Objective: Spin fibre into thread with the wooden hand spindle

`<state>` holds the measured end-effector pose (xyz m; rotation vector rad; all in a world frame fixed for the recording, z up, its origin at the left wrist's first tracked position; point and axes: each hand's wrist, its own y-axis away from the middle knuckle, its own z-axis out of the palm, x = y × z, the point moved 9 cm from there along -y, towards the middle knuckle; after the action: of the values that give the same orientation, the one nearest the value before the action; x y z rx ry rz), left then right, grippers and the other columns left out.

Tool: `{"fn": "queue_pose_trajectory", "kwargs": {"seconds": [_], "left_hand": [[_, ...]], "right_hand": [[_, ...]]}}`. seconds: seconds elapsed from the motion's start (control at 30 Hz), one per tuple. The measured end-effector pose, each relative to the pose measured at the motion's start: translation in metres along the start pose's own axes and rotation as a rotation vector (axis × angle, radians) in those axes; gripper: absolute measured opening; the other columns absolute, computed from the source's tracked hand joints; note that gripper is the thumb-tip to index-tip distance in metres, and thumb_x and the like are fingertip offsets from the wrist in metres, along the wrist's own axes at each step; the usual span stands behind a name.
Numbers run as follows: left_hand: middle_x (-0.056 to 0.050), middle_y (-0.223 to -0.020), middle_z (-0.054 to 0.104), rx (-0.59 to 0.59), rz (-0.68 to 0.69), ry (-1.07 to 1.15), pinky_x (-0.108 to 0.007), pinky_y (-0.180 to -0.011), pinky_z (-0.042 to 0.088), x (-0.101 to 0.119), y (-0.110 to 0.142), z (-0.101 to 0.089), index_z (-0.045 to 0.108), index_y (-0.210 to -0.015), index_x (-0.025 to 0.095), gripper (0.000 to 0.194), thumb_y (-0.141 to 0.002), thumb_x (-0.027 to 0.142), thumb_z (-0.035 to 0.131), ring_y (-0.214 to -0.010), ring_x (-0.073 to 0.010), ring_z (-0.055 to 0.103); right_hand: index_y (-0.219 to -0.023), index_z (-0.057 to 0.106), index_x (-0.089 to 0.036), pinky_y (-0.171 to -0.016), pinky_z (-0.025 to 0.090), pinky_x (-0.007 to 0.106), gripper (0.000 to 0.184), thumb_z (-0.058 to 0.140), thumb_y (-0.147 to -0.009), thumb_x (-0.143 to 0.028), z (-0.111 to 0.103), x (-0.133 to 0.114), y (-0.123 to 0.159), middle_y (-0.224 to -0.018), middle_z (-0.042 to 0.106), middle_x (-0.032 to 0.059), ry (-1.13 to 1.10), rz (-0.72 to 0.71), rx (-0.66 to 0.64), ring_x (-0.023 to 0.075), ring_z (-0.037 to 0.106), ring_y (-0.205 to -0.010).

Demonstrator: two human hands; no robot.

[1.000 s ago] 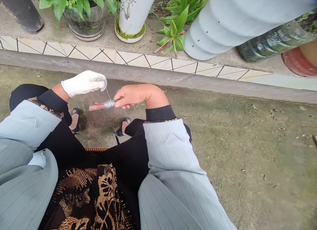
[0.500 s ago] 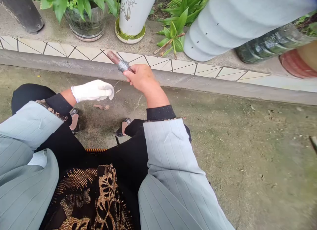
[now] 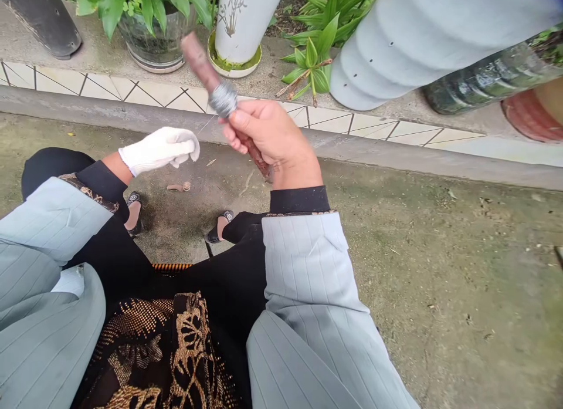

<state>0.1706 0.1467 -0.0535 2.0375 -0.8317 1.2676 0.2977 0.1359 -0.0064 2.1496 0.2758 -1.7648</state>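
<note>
In the head view my bare right hand is closed around a reddish-brown stick. The stick slants up to the left, its lower end showing below my palm. Silvery wire is wound in a thick band around its middle, right beside my thumb. My left hand, in a white knitted glove, is pinched shut to the left and a little lower. A thin strand of the wire runs from the band towards the gloved fingers; the grip itself is hidden by the glove.
A low tiled ledge crosses ahead, bearing a leafy potted plant, a white tube-shaped pot in a saucer and a large ribbed grey pot. A small brown piece lies on the concrete between my feet.
My right hand has turned and moved slightly right and nearer, swinging the stick's far end upwards so more of it shows. My gloved left hand has shifted a little up and left.
</note>
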Motion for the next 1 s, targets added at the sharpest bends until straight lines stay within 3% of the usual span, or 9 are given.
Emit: {"fn": "queue_pose_trajectory", "kwargs": {"seconds": [0.1,0.27,0.4,0.53,0.6,0.67,0.8,0.9,1.0], "left_hand": [[-0.006,-0.070,0.063,-0.133,-0.022,0.017,-0.019,-0.051,0.041,-0.001,0.001,0.021,0.067,-0.087,0.012,0.037,-0.090,0.047,0.052,-0.052,-0.0078,0.049],[-0.006,-0.073,0.065,-0.187,-0.013,-0.117,-0.021,-0.055,0.040,0.011,0.007,0.023,0.069,-0.085,0.013,0.032,-0.089,0.040,0.052,-0.055,-0.0093,0.053],[-0.006,-0.070,0.063,-0.010,-0.024,-0.186,-0.022,-0.056,0.040,0.016,0.008,-0.005,0.069,-0.086,0.011,0.029,-0.088,0.034,0.052,-0.055,-0.0103,0.053],[-0.004,-0.065,0.060,0.088,-0.032,-0.132,-0.022,-0.056,0.040,0.008,0.006,-0.017,0.068,-0.081,0.011,0.025,-0.087,0.033,0.056,-0.054,-0.0097,0.051],[-0.004,-0.064,0.058,0.115,-0.037,-0.037,-0.021,-0.054,0.040,0.001,0.003,-0.016,0.066,-0.081,0.011,0.024,-0.087,0.032,0.057,-0.053,-0.0090,0.050],[-0.003,-0.062,0.057,0.100,-0.053,0.061,-0.020,-0.051,0.039,-0.005,0.000,-0.008,0.066,-0.082,0.011,0.024,-0.088,0.032,0.056,-0.052,-0.0087,0.049],[-0.004,-0.064,0.059,-0.079,-0.091,0.134,-0.019,-0.049,0.036,-0.004,0.001,0.018,0.069,-0.079,0.012,0.023,-0.084,0.033,0.060,-0.049,-0.0079,0.047],[-0.005,-0.067,0.062,-0.126,-0.093,0.106,-0.019,-0.050,0.035,0.006,0.003,0.022,0.070,-0.075,0.012,0.018,-0.080,0.028,0.063,-0.052,-0.0081,0.048],[-0.003,-0.066,0.061,0.027,-0.088,0.075,-0.019,-0.054,0.036,0.011,0.003,0.001,0.069,-0.072,0.011,0.014,-0.079,0.022,0.063,-0.055,-0.0086,0.050]], "right_hand": [[-0.070,0.050,-0.018,-0.047,0.034,0.021,0.024,0.050,-0.092,-0.029,-0.036,0.013,-0.004,-0.064,0.054,0.0001,0.106,0.055,0.289,0.0075,0.046,-0.052],[-0.072,0.057,-0.016,-0.058,0.040,0.025,0.030,0.053,-0.090,-0.039,-0.047,0.046,-0.013,-0.060,0.055,0.0016,0.614,0.189,0.251,0.0126,0.054,-0.060],[-0.067,0.060,-0.015,-0.055,0.039,0.026,0.028,0.060,-0.086,-0.037,-0.005,0.071,-0.010,-0.054,0.054,0.0010,0.775,0.331,-0.207,0.0116,0.051,-0.053],[-0.066,0.059,-0.015,-0.050,0.035,0.022,0.024,0.065,-0.081,-0.032,0.059,0.058,0.017,-0.056,0.057,-0.0016,0.506,0.281,-0.754,0.0068,0.046,-0.049],[-0.069,0.058,-0.015,-0.048,0.034,0.020,0.022,0.064,-0.082,-0.032,0.060,0.029,0.014,-0.061,0.058,-0.0019,0.274,0.128,-0.651,0.0056,0.046,-0.050],[-0.075,0.056,-0.015,-0.046,0.032,0.020,0.018,0.059,-0.085,-0.030,0.033,0.005,0.003,-0.063,0.056,-0.0024,0.032,-0.006,-0.323,0.0052,0.045,-0.051],[-0.077,0.053,-0.017,-0.047,0.032,0.021,0.020,0.050,-0.092,-0.030,-0.033,0.016,-0.006,-0.064,0.051,-0.0019,-0.035,-0.003,0.244,0.0069,0.044,-0.051],[-0.069,0.054,-0.017,-0.056,0.039,0.024,0.026,0.057,-0.088,-0.035,-0.043,0.044,-0.015,-0.061,0.053,0.0010,0.345,0.112,0.283,0.0116,0.053,-0.061],[-0.065,0.058,-0.016,-0.061,0.041,0.027,0.022,0.068,-0.079,-0.030,-0.022,0.064,-0.022,-0.058,0.055,0.0016,0.595,0.171,0.058,0.0147,0.056,-0.066]]}}
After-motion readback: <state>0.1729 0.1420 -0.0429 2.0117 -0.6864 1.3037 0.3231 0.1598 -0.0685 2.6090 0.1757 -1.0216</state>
